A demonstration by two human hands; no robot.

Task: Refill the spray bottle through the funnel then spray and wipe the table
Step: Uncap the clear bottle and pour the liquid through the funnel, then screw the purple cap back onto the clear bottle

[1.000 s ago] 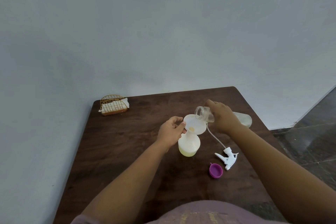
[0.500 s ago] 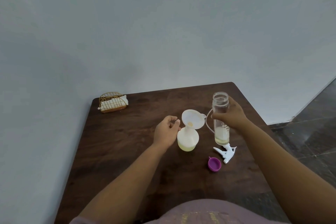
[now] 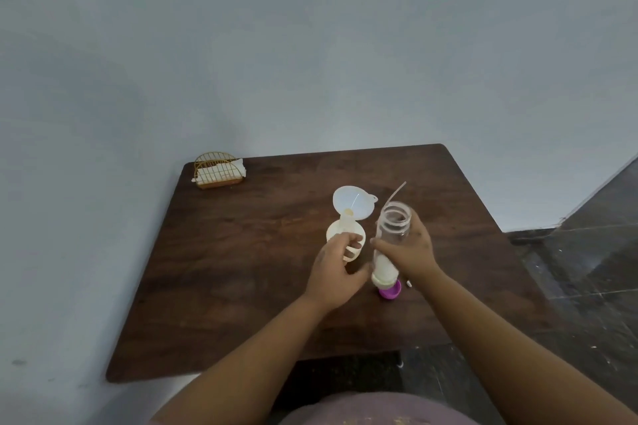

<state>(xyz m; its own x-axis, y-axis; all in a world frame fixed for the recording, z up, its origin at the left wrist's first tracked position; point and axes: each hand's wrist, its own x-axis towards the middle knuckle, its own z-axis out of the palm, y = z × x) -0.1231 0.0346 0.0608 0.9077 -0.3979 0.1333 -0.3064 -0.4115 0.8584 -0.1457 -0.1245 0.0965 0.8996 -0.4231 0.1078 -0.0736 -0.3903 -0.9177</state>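
Dark wooden surface [image 3: 241, 269] against grey wall; spray bottle [image 3: 345, 241] with funnel [image 3: 352, 205] in its neck, left hand [image 3: 336, 272] fingers curled at its side; right hand [image 3: 412, 248] gripping upright clear refill bottle [image 3: 392, 238] above purple cap [image 3: 390, 291]; napkin holder [image 3: 217, 171] at far corner

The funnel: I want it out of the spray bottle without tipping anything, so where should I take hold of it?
Pinch the funnel at its wide rim, probably by the small tab on the far right edge, coming from above. It leans in the neck of the spray bottle, so lift along that tilt. The left hand is by the bottle body and could steady it; the right hand grips the clear bottle.
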